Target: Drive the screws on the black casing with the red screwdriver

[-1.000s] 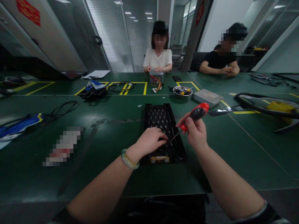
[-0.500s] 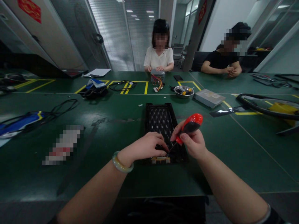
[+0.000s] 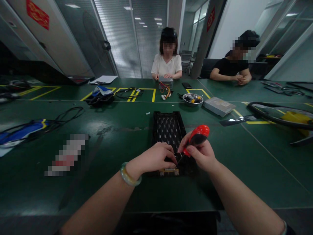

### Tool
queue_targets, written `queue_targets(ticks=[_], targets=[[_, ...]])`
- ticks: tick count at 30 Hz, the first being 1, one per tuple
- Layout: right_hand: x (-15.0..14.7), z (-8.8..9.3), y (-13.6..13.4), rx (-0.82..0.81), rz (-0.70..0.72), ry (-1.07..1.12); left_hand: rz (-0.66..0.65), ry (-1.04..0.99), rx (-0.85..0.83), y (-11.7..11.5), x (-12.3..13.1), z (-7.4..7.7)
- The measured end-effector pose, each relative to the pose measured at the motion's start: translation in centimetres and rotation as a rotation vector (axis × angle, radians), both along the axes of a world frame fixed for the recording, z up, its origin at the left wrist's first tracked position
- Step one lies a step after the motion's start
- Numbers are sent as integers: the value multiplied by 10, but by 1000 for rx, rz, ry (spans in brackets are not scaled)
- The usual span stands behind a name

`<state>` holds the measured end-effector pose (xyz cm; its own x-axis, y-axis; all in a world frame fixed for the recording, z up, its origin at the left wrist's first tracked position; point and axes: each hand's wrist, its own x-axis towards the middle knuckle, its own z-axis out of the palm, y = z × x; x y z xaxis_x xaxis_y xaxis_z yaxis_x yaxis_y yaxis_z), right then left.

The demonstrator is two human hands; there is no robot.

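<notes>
My right hand (image 3: 203, 157) grips the red and black handle of a screwdriver (image 3: 199, 134), tilted with its thin shaft pointing down to the left. The tip ends close to the fingers of my left hand (image 3: 156, 158); its exact contact is hidden. Below them lies a black plastic housing (image 3: 168, 128), like an open tray with a patterned floor. At its near end sits a small yellowish board with a connector (image 3: 169, 171). My left fingers are bent together at that end, beside the board, and whatever they hold is out of sight.
Beyond the housing stand a metal bowl (image 3: 193, 103) with small parts, a grey metal box (image 3: 218, 106) and a power supply with coloured wires (image 3: 165, 84). Two people (image 3: 167, 63) sit across the green table (image 3: 117, 143). Blue-and-black items (image 3: 100, 94) and cables lie leftward.
The whole view has shifted slightly, so the scene sits a little lower. The screwdriver handle has tipped slightly leftward in my right hand. My left hand stays at the housing's near end.
</notes>
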<state>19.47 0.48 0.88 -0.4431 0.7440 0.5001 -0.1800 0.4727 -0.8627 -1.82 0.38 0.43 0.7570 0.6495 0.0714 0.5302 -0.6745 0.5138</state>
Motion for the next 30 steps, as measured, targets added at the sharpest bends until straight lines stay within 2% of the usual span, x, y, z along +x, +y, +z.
queue_targets(ticks=[6, 11, 17, 20, 25, 30], targets=[[-2, 6, -3, 3, 20, -11, -13, 6, 39, 1, -1, -1], [-6, 13, -6, 18, 2, -111, -9, -4, 41, 2, -2, 0], [-3, 11, -3, -11, 79, -78, -9, -15, 24, 1, -2, -1], [0, 12, -1, 19, 45, -104, -10, -18, 18, 1, -2, -2], [6, 17, 2, 160, -28, -204, 3, -33, 3, 0, -3, -3], [7, 14, 2, 116, -16, -185, 3, -33, -2, 0, -3, -3]])
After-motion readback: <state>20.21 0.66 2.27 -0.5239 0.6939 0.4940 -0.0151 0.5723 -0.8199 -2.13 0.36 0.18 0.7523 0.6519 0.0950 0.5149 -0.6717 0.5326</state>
